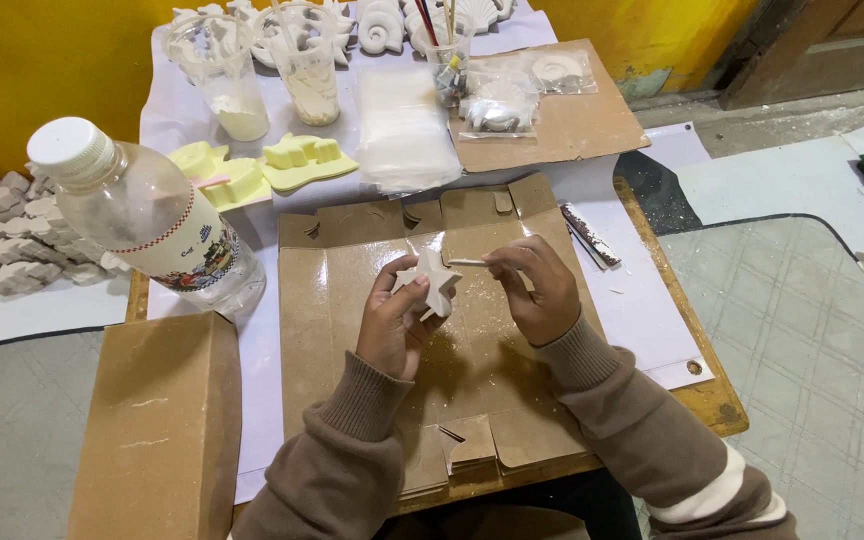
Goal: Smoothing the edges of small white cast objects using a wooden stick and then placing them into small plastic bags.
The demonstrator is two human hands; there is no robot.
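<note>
Near edge of the table (pixel 722 405): 2 brown sleeves enter from below. A closed cardboard box (pixel 157 430) stands at the near left corner.

Centre: a flattened cardboard sheet (pixel 352 300) covers the table. Above it, the left hand (pixel 392 325) has its fingers curled around a white plaster star (pixel 430 282), held off the sheet and tilted. The right hand (pixel 542 290) pinches a thin white stick (pixel 467 262) between thumb and fingertips, remaining fingers folded in; the stick's tip meets the star's upper right arm.

Left edge: a clear plastic bottle (pixel 152 215) with white cap lies tilted. Beside it, yellow moulds (pixel 272 165).

Right of the sheet: a narrow file (pixel 590 235).

Far edge: 2 clear cups (pixel 252 70) holding pale material, a stack of clear bags (pixel 402 130), bagged white castings (pixel 512 95), white shell castings (pixel 382 25).

Beyond the left edge: a pile of grey castings (pixel 2 230).
</note>
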